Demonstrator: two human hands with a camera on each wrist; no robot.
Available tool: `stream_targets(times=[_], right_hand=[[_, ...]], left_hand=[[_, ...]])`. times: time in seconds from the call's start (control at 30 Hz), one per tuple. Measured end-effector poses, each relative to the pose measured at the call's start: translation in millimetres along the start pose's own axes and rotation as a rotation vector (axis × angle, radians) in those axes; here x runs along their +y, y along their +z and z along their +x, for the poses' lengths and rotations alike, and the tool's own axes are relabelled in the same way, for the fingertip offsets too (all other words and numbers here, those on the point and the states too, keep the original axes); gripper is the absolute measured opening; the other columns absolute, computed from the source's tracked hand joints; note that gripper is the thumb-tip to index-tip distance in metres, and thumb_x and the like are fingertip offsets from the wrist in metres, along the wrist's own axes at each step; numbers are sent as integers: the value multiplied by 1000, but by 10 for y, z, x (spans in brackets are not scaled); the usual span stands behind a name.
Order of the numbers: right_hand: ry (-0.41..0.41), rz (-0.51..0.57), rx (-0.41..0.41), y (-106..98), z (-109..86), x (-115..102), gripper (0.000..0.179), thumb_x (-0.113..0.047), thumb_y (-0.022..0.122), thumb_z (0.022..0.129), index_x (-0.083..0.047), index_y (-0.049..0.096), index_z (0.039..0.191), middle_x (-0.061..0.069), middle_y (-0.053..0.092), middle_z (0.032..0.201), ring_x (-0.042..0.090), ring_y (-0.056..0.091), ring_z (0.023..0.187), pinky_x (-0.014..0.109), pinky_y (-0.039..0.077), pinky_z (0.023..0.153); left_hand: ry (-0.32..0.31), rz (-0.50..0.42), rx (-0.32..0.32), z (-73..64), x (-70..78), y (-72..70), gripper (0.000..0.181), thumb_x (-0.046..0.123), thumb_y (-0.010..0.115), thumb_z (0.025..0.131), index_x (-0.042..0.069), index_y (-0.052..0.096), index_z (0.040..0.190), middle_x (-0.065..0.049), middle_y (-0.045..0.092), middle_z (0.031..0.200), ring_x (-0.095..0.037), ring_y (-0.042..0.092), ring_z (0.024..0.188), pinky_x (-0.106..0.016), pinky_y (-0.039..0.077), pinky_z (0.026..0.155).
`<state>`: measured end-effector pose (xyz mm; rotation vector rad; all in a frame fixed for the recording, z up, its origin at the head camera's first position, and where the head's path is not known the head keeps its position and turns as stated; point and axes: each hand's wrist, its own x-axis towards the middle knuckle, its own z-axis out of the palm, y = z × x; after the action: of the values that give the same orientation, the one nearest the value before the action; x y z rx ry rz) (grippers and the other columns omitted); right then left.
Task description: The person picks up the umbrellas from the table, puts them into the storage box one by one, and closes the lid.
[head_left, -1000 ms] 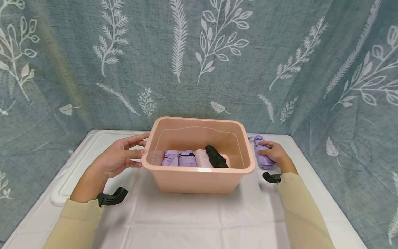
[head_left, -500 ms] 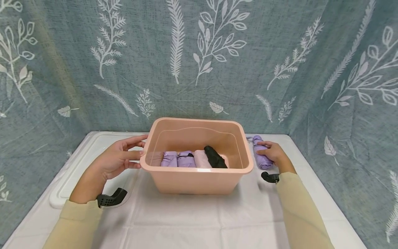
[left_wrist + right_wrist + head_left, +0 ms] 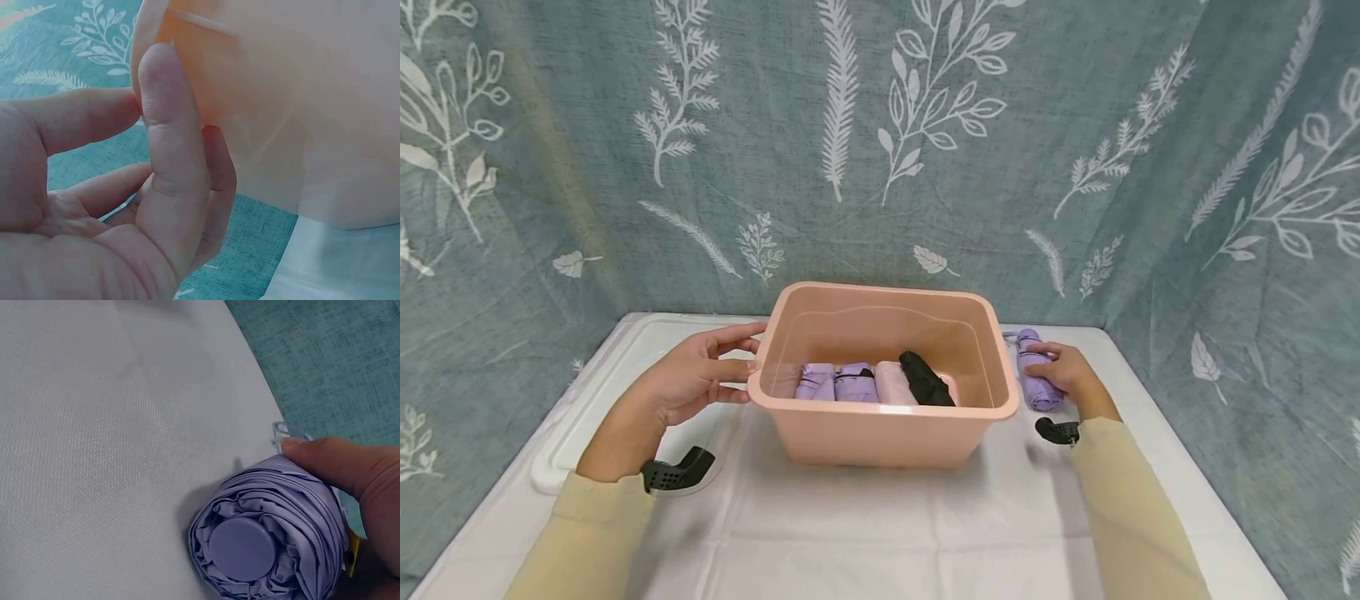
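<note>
One purple bundle [image 3: 816, 385], a second purple bundle [image 3: 856, 387], a pale pink bundle [image 3: 894, 385] and a slanted black bundle [image 3: 926, 380] sit side by side in the peach tub [image 3: 880, 437]. The left hand [image 3: 698, 377] touches its left rim with loosely extended fingers; the right hand [image 3: 1067, 372] grips a rolled purple umbrella [image 3: 1041, 393] on the white counter [image 3: 827, 533], just beside the tub's right end.

no legible text, no readable label, brand, number or sign in any view
</note>
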<state>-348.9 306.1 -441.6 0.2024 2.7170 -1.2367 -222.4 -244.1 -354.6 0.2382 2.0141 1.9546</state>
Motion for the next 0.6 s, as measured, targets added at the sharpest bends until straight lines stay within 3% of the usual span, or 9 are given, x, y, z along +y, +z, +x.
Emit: stream_targets(times=[0.13, 0.27, 0.43, 0.6], right_hand=[[-25, -65, 7, -4, 1, -9, 63, -20, 78, 89, -3, 55, 145, 35, 44, 151, 45, 48, 134, 53, 45, 112], [-43, -84, 12, 5, -16, -56, 65, -22, 82, 84, -2, 58, 141, 35, 53, 140, 38, 58, 115, 42, 54, 95], [17, -38, -24, -17, -65, -105, 67, -20, 82, 84, -4, 55, 144, 31, 50, 139, 27, 60, 96, 28, 54, 66], [71, -4, -53, -47, -124, -91, 68, -19, 79, 87, -9, 53, 148, 26, 47, 138, 20, 57, 81, 27, 49, 58]], left_hand=[[-19, 5, 1, 4, 24, -2, 74, 7, 69, 97, 8, 31, 162, -3, 51, 122, -12, 70, 79, -31, 64, 72], [-23, -12, 7, -4, 28, -11, 75, 6, 69, 97, 8, 30, 162, -3, 51, 122, -13, 70, 79, -31, 64, 71], [-21, -11, 1, -3, 38, -7, 75, 7, 69, 97, 8, 31, 162, -4, 50, 123, -13, 70, 80, -31, 64, 72], [-25, -11, -8, -3, 53, 0, 75, 7, 69, 97, 9, 31, 162, -4, 49, 124, -12, 68, 81, -30, 64, 73]])
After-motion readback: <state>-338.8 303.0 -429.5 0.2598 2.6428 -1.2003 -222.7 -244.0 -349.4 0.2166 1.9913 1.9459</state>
